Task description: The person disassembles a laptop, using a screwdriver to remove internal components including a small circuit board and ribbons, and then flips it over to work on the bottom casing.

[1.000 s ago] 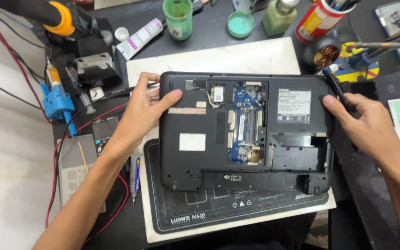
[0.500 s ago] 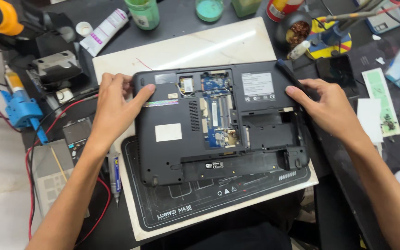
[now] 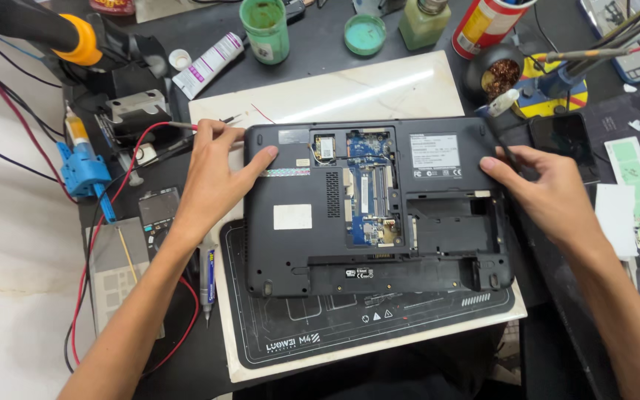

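Note:
An upside-down black laptop [image 3: 290,244] with its bottom covers off and blue circuit boards exposed lies on a black work mat [image 3: 349,326] over a white slab [image 3: 349,89]. My left hand [image 3: 212,174] grips the laptop's left edge near the far corner, thumb lying across its top. My right hand [image 3: 549,192] rests against the right edge, fingers curled round a thin black tool [image 3: 499,141] that points to the far corner.
Behind the slab stand a green jar [image 3: 264,30], a green dish [image 3: 364,33], a white tube [image 3: 209,63], a red can [image 3: 486,26] and a brass-wool holder [image 3: 501,74]. A phone [image 3: 564,137] lies right. Left: a blue clamp [image 3: 83,170], red wires, a meter [image 3: 158,211].
The head view has shifted about. Both hands stay on the laptop's two sides, and the right hand still holds the black tool.

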